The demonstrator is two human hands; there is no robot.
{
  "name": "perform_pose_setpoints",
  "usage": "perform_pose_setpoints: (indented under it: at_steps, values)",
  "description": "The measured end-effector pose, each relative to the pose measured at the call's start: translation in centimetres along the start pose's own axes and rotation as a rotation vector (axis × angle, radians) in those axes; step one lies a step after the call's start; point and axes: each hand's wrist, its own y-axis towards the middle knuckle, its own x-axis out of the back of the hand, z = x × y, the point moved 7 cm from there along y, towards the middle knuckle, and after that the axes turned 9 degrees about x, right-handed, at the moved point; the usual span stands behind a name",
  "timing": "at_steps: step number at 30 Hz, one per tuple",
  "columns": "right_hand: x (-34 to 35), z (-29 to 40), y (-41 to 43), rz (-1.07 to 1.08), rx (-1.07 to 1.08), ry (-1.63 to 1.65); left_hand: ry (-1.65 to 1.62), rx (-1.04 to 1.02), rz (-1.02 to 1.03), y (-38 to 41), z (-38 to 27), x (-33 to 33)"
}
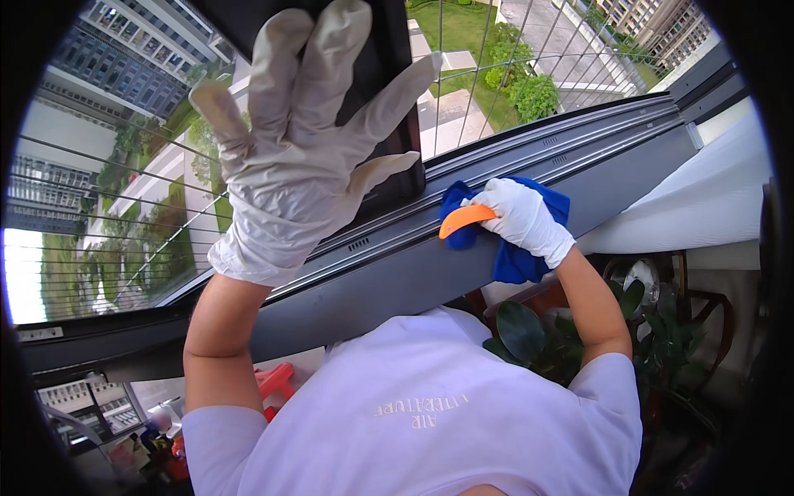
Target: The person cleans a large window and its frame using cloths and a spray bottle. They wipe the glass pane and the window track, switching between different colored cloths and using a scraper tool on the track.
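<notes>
My left hand [298,149], in a loose white glove, has its fingers spread and holds nothing. It is raised before the dark upright frame [397,124] of a sliding window; whether the palm touches it I cannot tell. A white glove also covers my right hand [521,217], which grips a curved orange plastic tool [466,218] together with a blue cloth [521,263]. Cloth and tool lie over the grey metal window track [372,239]. The tool's far end is hidden by the hand and the cloth.
Thin wire bars [459,93] run outside the window, high above lawns and paving. A white curtain [695,186] hangs at the right. Below the sill stand leafy potted plants [521,332] and, on the left, a red plastic object [276,379].
</notes>
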Motion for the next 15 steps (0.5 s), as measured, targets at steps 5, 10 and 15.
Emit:
perform_pose_setpoints:
  at_steps: [5, 10, 15]
  values:
    - [2.5, -7.4, -1.7, -0.366, -0.406, 0.622, 0.191, -0.018, 0.028, -3.3, 5.4, 0.0]
    - [3.3, -7.9, 0.2, -0.476, -0.377, 0.667, -0.162, 0.089, 0.139, -6.7, 10.1, 1.2]
    - [2.6, -7.1, 2.5, -0.675, -0.335, 0.705, -0.407, 0.151, 0.198, -10.2, 13.4, 1.6]
